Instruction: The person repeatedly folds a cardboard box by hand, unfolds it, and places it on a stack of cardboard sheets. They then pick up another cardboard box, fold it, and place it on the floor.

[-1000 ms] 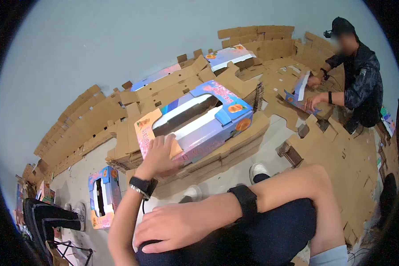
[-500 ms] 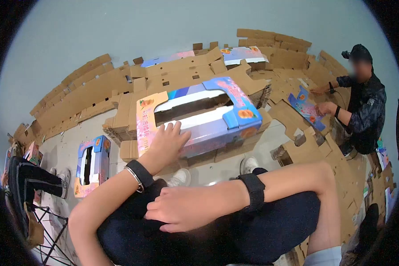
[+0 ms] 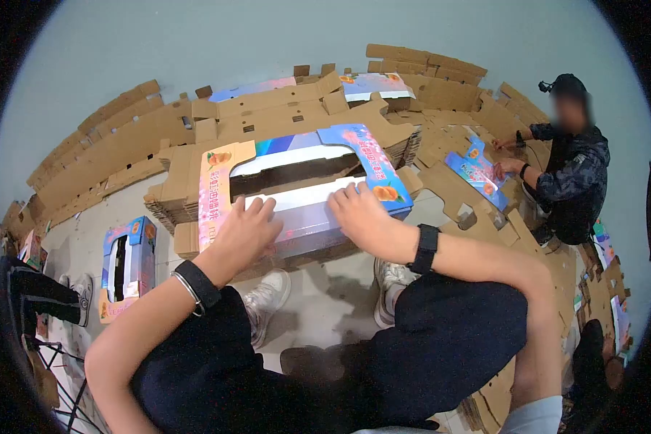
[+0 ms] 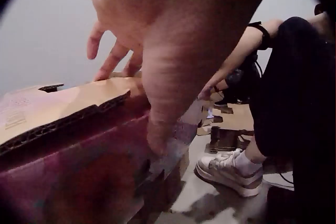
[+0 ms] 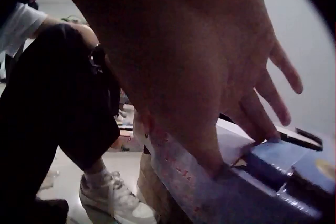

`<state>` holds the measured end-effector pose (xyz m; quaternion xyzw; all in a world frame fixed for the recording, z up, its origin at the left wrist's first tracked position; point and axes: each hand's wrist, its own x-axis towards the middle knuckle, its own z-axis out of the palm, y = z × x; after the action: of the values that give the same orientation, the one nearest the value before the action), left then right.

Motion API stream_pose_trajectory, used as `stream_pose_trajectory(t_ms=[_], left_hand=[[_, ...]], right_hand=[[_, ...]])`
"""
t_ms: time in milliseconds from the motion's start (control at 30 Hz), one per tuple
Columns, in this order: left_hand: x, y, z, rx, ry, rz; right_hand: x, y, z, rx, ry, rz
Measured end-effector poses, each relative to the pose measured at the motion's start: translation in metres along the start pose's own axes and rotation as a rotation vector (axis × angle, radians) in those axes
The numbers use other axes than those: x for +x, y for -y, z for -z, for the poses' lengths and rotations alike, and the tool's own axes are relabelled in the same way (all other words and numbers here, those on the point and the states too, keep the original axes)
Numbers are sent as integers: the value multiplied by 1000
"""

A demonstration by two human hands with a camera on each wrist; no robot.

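A printed carton (image 3: 315, 220) with a long opening in its top lies on stacked brown cardboard (image 3: 177, 189). At its near left corner, my left hand (image 3: 247, 230) rests on the top edge. Its fingers (image 4: 113, 62) spread over the tan panel and the thumb lies down the front side. Farther right, my right hand (image 3: 362, 215) touches the same near edge beside a blue corner flap (image 5: 281, 155). The right thumb is against the front side, with some fingers straight and lifted in the right wrist view. Neither hand is curled round the carton.
A second printed carton (image 3: 146, 249) stands on the floor at left. Brown cardboard (image 3: 264, 108) lines the wall. At right, a crouching person (image 3: 575, 173) handles a flat printed sheet (image 3: 477, 173). My shoes (image 3: 267, 296) are below the carton.
My right hand has moved from over my lap up to the carton's near edge. My left hand stays at the left corner. The other person's printed sheet now lies flatter.
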<state>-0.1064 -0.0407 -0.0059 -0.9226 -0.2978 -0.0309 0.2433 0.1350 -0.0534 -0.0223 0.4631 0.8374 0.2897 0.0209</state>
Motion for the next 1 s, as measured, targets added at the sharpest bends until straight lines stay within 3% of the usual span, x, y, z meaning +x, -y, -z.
stream_pose_trajectory(t_ms=[67, 167, 300, 433, 667, 833, 933, 1000], left_hand=[[-1, -2, 2, -8, 36, -25], [-1, -1, 9, -9, 40, -71], [-5, 2, 4, -17, -2, -72], [-9, -2, 13, 61, 99, -4], [-12, -3, 29, 19, 47, 108], [-15, 4, 28, -48, -51, 110], [-14, 1, 32, -182, 79, 170], [-15, -1, 34, -212, 124, 158]], right_hand=[[-5, -7, 10, -340, 73, 185], [-6, -13, 12, -239, 111, 272], [-18, -14, 22, -354, 131, 344], [-14, -14, 25, -420, 128, 348], [-13, -20, 33, -396, 219, 210], [-7, -19, 44, -349, 222, 275], [-5, -15, 46, -365, 221, 317], [-4, -11, 42, -95, 126, 250]])
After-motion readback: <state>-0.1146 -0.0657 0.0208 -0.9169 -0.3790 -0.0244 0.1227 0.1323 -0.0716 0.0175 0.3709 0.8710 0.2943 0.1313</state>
